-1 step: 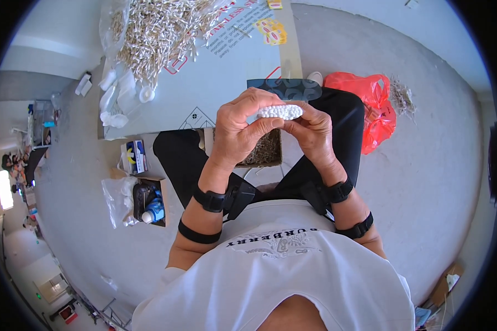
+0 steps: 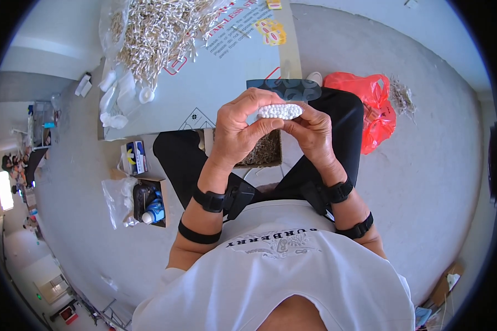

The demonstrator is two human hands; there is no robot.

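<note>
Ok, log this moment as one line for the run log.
left hand: holds cotton swab bundle | right hand: holds same bundle | loose swab pile: on board ahead | red bag: floor, right

The bundle of cotton swabs (image 2: 280, 111) shows a pebbled white face of round tips, gripped between the left hand (image 2: 238, 129) and the right hand (image 2: 315, 132). Both wrists wear black straps (image 2: 209, 199). The shirt (image 2: 281, 276) is white with dark lettering, the trousers (image 2: 174, 157) black. At 11 o'clock the heap of loose swabs (image 2: 160, 30) is white and pale tan on a light grey sheet (image 2: 215, 88) printed with red lines and a yellow patch. At 2 o'clock lies a bright red plastic bag (image 2: 364, 105). At 9 o'clock a blue bottle (image 2: 156, 211) sits in a brown box. The floor (image 2: 436, 165) is plain grey
</note>
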